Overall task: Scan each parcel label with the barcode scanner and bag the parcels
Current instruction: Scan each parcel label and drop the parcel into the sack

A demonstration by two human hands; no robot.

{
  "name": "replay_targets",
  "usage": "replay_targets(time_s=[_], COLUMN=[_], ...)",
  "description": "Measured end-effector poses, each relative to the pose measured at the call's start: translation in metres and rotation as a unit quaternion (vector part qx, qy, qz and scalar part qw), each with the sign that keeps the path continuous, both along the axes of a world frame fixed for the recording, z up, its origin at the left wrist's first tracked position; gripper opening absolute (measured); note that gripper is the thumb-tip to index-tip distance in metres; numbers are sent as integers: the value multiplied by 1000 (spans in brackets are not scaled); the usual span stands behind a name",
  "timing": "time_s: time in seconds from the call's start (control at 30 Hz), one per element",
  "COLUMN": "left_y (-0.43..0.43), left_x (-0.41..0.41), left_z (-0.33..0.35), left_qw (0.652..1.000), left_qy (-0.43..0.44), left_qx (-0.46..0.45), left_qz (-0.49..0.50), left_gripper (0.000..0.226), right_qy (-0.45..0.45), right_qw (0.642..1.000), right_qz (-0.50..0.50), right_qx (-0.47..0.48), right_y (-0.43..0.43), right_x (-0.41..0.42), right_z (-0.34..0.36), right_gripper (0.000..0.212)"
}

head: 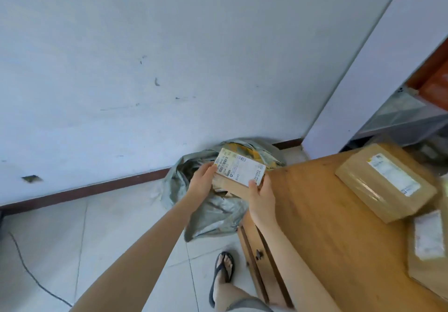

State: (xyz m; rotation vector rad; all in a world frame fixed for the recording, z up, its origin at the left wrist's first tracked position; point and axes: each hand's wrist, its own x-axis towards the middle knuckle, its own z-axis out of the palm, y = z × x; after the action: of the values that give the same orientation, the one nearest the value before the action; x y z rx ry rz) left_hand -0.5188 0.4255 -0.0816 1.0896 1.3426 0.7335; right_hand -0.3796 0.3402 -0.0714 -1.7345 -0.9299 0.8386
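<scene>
Parcel (238,172) above bag (218,212) on floor (109,226), left of table (327,226) bearing other parcels (385,180).

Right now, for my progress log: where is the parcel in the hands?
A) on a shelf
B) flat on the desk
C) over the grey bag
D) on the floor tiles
C: the left hand and right hand hold the parcel above the grey bag.

Home room: tiled floor (116,217), wooden desk (339,226)
</scene>
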Motion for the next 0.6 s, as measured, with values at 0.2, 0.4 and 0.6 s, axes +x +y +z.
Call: replay_targets(time_s=[0.2, 0.4, 0.6], left_y=[109, 196, 280], left_x=[2, -2, -19], left_z=[1, -10, -34], left_qw=[999, 995, 971], left_qy=[40, 78, 206], left_qx=[-25, -66, -58], left_qz=[3, -14, -107], left_gripper=[22, 33, 38], right_qy=[-5, -21, -59], right_qw=[997, 988, 977], right_qz=[64, 113, 44], right_qx=[-44, -99, -201], right_y=[124, 214, 263], right_x=[16, 26, 20], right_z=[-18, -34, -48], right_gripper=[38, 49, 53])
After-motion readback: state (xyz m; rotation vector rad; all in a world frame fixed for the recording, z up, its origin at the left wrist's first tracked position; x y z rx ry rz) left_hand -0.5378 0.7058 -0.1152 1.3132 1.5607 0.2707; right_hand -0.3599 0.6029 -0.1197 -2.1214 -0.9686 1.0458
